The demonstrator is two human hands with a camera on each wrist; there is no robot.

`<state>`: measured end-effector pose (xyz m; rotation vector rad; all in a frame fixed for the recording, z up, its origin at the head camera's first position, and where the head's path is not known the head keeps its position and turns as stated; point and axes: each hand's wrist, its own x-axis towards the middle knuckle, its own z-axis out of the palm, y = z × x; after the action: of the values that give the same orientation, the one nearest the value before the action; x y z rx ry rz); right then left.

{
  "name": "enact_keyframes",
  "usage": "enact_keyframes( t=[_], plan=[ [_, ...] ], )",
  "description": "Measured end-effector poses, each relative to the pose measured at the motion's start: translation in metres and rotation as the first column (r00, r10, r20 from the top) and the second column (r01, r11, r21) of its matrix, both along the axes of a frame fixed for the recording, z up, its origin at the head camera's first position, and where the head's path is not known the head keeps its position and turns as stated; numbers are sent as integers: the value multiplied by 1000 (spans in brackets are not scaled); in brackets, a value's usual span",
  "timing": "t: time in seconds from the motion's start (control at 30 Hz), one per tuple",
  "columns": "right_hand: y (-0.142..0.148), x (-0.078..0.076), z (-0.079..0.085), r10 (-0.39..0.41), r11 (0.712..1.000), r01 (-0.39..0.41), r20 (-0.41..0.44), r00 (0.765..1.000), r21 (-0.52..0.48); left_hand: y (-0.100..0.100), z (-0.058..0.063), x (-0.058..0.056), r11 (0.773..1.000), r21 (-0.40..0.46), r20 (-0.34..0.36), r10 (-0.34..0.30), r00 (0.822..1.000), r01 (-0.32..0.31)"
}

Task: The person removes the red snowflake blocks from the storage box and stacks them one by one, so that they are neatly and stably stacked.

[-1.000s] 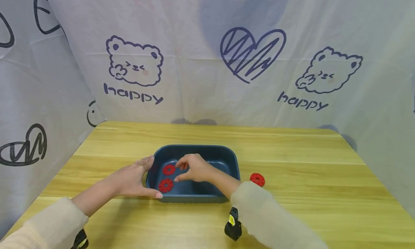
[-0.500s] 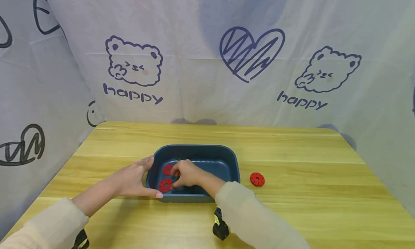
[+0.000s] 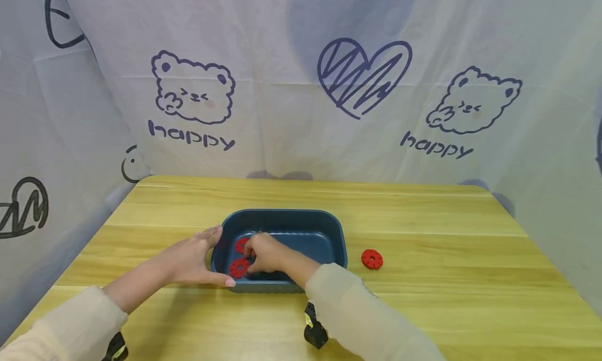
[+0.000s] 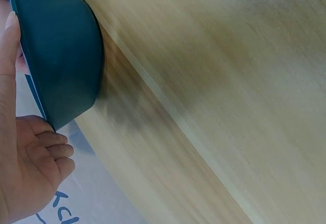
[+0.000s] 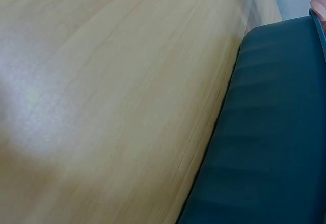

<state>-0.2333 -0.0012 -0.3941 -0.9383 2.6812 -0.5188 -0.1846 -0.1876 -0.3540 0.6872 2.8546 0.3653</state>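
Tray: a dark blue tray (image 3: 308, 243) sits level on the wooden table (image 3: 437, 225), 12 o'clock being the table's far edge.
Left hand (image 3: 195, 258): at the tray's 9 o'clock end, thumb and fingers spread wide in a C; it holds that end, thumb by the near rim, fingertips at the far corner.
Right hand (image 3: 267, 253): inside the tray, fingers bent and thumb tip close to them, right beside the discs; whether it grips one, I cannot tell.
Far disc (image 3: 240, 244): red, at the tray's 9 o'clock, partly behind the right hand.
Near disc (image 3: 236, 266): red, notched, at 8 o'clock.
Spare disc (image 3: 367, 260): red, on the table at 3 o'clock from the tray.
Backdrop: white cloth (image 3: 277, 131), heart drawing (image 3: 364, 79) at 1 o'clock.
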Motion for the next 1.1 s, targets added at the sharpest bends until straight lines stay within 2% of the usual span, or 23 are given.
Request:
enact_keyframes(
  t=[0.7, 1.1],
  plan=[
    [2, 3, 5, -3, 1000, 3, 7, 1000, -11, -1, 3, 1, 1000, 26, 16, 12, 1000, -12],
    [21, 4, 11, 17, 999, -16, 23, 1000, -45, -1, 5, 2, 999, 31, 17, 10, 1000, -10]
  ],
)
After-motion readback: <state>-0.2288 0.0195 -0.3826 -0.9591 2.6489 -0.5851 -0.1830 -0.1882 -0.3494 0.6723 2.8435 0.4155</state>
